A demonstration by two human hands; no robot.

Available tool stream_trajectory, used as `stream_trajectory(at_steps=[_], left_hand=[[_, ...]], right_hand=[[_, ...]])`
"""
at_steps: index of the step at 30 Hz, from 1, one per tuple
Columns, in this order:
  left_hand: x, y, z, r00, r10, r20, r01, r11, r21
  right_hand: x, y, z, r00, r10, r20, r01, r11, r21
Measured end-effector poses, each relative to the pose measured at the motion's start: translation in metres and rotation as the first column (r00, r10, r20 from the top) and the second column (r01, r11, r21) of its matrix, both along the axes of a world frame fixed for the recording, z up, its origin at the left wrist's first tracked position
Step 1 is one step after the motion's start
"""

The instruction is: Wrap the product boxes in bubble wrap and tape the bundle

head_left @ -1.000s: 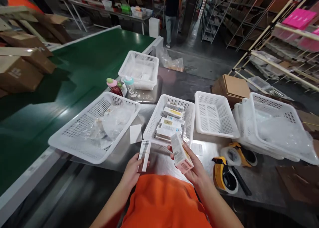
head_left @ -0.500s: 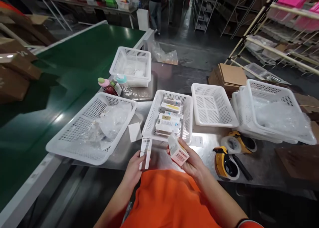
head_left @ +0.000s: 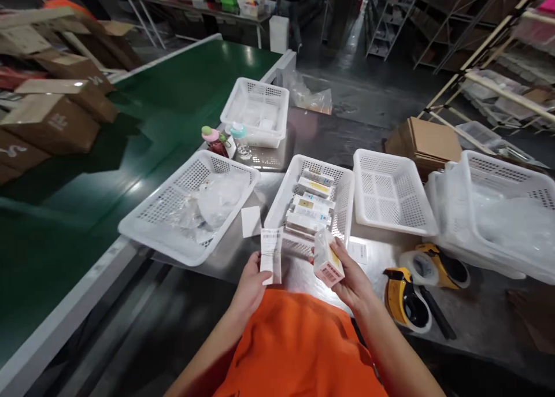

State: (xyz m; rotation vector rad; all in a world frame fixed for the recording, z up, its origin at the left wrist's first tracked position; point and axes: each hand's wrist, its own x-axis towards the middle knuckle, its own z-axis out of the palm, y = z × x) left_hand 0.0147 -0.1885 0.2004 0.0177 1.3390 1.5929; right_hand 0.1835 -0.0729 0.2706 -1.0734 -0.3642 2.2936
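Note:
Between the thumb and fingers of my left hand (head_left: pixel 252 281) is a creased paper slip (head_left: pixel 271 256) with a barcode at its top. My right hand (head_left: pixel 353 275) is closed around a small white box (head_left: pixel 328 259), its barcoded end turned toward me. Just beyond both hands stands a white perforated basket (head_left: pixel 350 206), in which several small product boxes (head_left: pixel 309 215) lie in a row. A blank-looking white card (head_left: pixel 250 221) lies on the metal table left of that basket. Another printed slip (head_left: pixel 358 252) rests on the table to the right of the held box.
Left is a basket (head_left: pixel 130 226) of clear plastic bags; right are a shallow basket (head_left: pixel 392 192) and stacked baskets (head_left: pixel 468 183). Tape dispensers (head_left: pixel 405 301) lie at the right. Drink bottles (head_left: pixel 215 143) stand by a far basket (head_left: pixel 280 125). A green conveyor (head_left: pixel 173 96) carries cartons (head_left: pixel 52 122).
My view has swung left, so the scene sits further right. The paper slip in my left hand now faces me more fully. The box stays in my right hand, slightly turned.

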Motion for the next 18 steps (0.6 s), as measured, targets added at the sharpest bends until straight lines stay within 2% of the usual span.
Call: stream_trajectory(at_steps=[4, 7, 10, 13, 16, 18], left_hand=[[0.001, -0.001, 0.018, 0.997, 0.049, -0.064, -0.046, 0.998, 0.051], [0.001, -0.002, 0.031, 0.999, 0.009, -0.051, -0.001, 0.989, 0.148], [-0.002, -0.005, 0.04, 0.998, -0.053, 0.033, 0.046, 0.984, 0.173], [-0.011, -0.008, 0.047, 0.959, -0.191, 0.208, 0.145, 0.965, 0.216], [-0.022, -0.01, 0.055, 0.846, -0.392, 0.361, 0.273, 0.901, 0.338], [-0.028, -0.01, 0.06, 0.79, -0.487, 0.372, 0.332, 0.851, 0.407]], right_hand=[[0.0, 0.004, 0.005, 0.993, -0.047, 0.107, 0.04, 0.997, 0.067], [0.001, 0.006, 0.004, 0.988, -0.046, 0.15, 0.035, 0.997, 0.075], [0.002, 0.006, 0.002, 0.981, -0.057, 0.185, 0.049, 0.998, 0.051], [0.001, 0.004, 0.001, 0.975, -0.072, 0.212, 0.069, 0.997, 0.023], [0.0, 0.004, 0.0, 0.979, -0.071, 0.191, 0.065, 0.997, 0.039], [0.001, 0.005, -0.001, 0.983, -0.058, 0.176, 0.051, 0.998, 0.047]])
